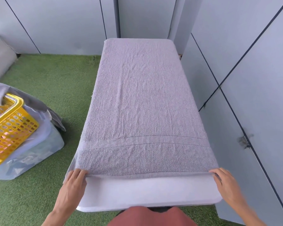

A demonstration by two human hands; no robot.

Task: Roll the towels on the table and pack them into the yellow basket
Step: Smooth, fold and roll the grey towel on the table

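Both hands, the left grip point(73, 181) and right grip point(222, 179), are pinching the near corners of the grey towel point(142, 98) lying flat over the white table point(150, 194).

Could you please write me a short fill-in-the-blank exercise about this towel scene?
1. The grey towel lies spread ____ over the white table.
2. The left hand and right hand each hold a near ____ of the towel.
3. The basket left of the table is ____ in colour.

Missing words: flat; corner; yellow
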